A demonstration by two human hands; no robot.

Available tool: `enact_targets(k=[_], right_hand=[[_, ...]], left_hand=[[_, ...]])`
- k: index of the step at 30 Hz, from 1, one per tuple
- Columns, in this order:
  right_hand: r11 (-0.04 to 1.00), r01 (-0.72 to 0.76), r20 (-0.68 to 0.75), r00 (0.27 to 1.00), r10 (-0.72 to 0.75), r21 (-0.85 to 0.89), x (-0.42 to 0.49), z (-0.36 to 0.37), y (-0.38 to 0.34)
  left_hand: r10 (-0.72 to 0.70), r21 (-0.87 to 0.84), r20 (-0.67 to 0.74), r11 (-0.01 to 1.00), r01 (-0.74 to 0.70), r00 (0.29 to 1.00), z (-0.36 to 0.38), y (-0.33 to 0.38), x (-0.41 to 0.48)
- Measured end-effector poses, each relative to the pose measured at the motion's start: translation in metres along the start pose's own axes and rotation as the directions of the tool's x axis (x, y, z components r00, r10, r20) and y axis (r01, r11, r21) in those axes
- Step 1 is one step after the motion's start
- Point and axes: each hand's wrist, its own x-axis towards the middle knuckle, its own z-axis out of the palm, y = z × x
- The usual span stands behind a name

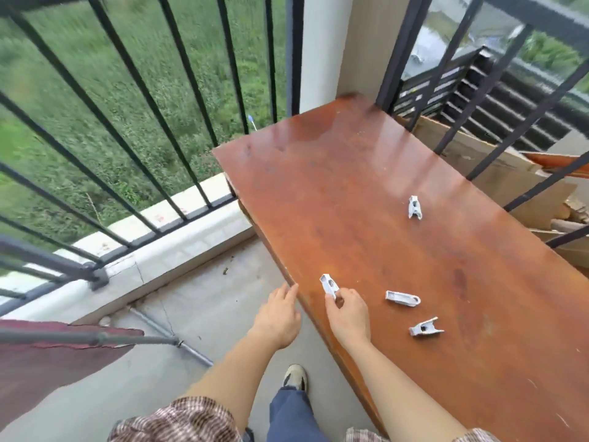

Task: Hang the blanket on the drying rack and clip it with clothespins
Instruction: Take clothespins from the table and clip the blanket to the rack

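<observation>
The right hand (349,317) is pinching a white clothespin (330,287) between thumb and fingertips near the lower centre of the frame. It is holding it just over the near left edge of the brown bench (350,186), the pin's long axis pointing up and slightly left. The left hand (279,314) is hanging beside it with fingers loosely straight and holding nothing, its fingertips reaching the bench edge or stopping just short of it. The dark red blanket (38,371) is draped over the grey bar of the drying rack (95,339) at the lower left of the frame, well apart from both hands. The bar is running roughly left to right across the picture. The blanket is therefore lying to the left of the hands, with the empty left hand nearer to it than the pin-holding right. Judging from this, the pin is going to need carrying leftward across the body and turning so its jaws are facing down over the bar. Open concrete floor (191,314) is lying between bench and rack, so nothing seems to be blocking that swing. The black railing (178,90) is standing further up the frame, out of the way. Three spares are lying on the bench to the right: the near clothespin (402,298), the forked clothespin (426,327) and the far clothespin (415,207).
</observation>
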Motion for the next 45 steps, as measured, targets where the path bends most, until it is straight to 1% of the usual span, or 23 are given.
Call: enact_targets(k=[3, 7, 11, 14, 16, 18, 23, 25, 27, 29, 31, 33, 36, 37, 41, 43, 45], right_hand=[[0.996, 0.089, 0.092, 0.992, -0.089, 0.004, 0.000, 0.022, -0.047], [0.973, 0.224, 0.227, 0.947, -0.229, 0.047, -0.012, 0.062, -0.117], [0.937, 0.332, 0.317, 0.882, -0.348, 0.107, -0.037, 0.106, -0.197], [0.913, 0.364, 0.345, 0.846, -0.407, 0.184, -0.057, 0.139, -0.250], [0.880, 0.409, 0.367, 0.801, -0.473, 0.243, -0.072, 0.160, -0.282], [0.858, 0.407, 0.397, 0.765, -0.508, 0.313, -0.087, 0.177, -0.313], [0.796, 0.417, 0.420, 0.688, -0.592, 0.439, -0.126, 0.201, -0.373], [0.780, 0.404, 0.430, 0.666, -0.609, 0.479, -0.138, 0.204, -0.388], [0.765, 0.355, 0.447, 0.649, -0.615, 0.537, -0.149, 0.204, -0.401], [0.760, 0.237, 0.504, 0.625, -0.596, 0.605, -0.158, 0.201, -0.412], [0.757, 0.088, 0.591, 0.569, -0.572, 0.648, -0.167, 0.200, -0.422], [0.743, -0.018, 0.640, 0.523, -0.563, 0.669, -0.175, 0.203, -0.431], [0.704, -0.161, 0.678, 0.479, -0.557, 0.692, -0.182, 0.210, -0.445], [0.693, -0.215, 0.699, 0.454, -0.552, 0.688, -0.184, 0.211, -0.449], [0.688, -0.362, 0.773, 0.385, -0.505, 0.630, -0.184, 0.221, -0.456], [0.663, -0.441, 0.796, 0.371, -0.479, 0.605, -0.182, 0.224, -0.457], [0.645, -0.476, 0.801, 0.377, -0.464, 0.598, -0.179, 0.226, -0.458]], left_hand=[[-0.115, 0.005, -0.112, 0.993, 0.117, 0.987, -0.033, -0.054, -0.019], [-0.183, 0.045, -0.282, 0.978, 0.204, 0.942, -0.089, -0.123, -0.055], [-0.147, 0.164, -0.395, 0.960, 0.227, 0.907, -0.146, -0.187, -0.104], [-0.063, 0.293, -0.464, 0.930, 0.220, 0.883, -0.187, -0.229, -0.142], [-0.003, 0.412, -0.483, 0.881, 0.230, 0.876, -0.212, -0.250, -0.167], [0.049, 0.534, -0.469, 0.811, 0.239, 0.882, -0.233, -0.265, -0.193], [0.127, 0.764, -0.421, 0.584, 0.275, 0.898, -0.282, -0.285, -0.251], [0.126, 0.830, -0.387, 0.479, 0.286, 0.913, -0.302, -0.286, -0.271], [0.090, 0.867, -0.362, 0.398, 0.300, 0.928, -0.319, -0.286, -0.286], [0.045, 0.887, -0.345, 0.342, 0.310, 0.938, -0.333, -0.285, -0.295], [-0.003, 0.893, -0.342, 0.310, 0.326, 0.940, -0.341, -0.284, -0.300], [-0.033, 0.894, -0.345, 0.292, 0.339, 0.938, -0.345, -0.284, -0.300], [-0.041, 0.893, -0.346, 0.292, 0.343, 0.937, -0.346, -0.281, -0.294], [-0.042, 0.893, -0.347, 0.290, 0.344, 0.937, -0.346, -0.279, -0.293], [-0.071, 0.884, -0.355, 0.301, 0.359, 0.932, -0.345, -0.274, -0.288], [-0.079, 0.871, -0.367, 0.321, 0.372, 0.927, -0.347, -0.271, -0.287], [-0.091, 0.852, -0.373, 0.360, 0.379, 0.923, -0.347, -0.268, -0.285]])
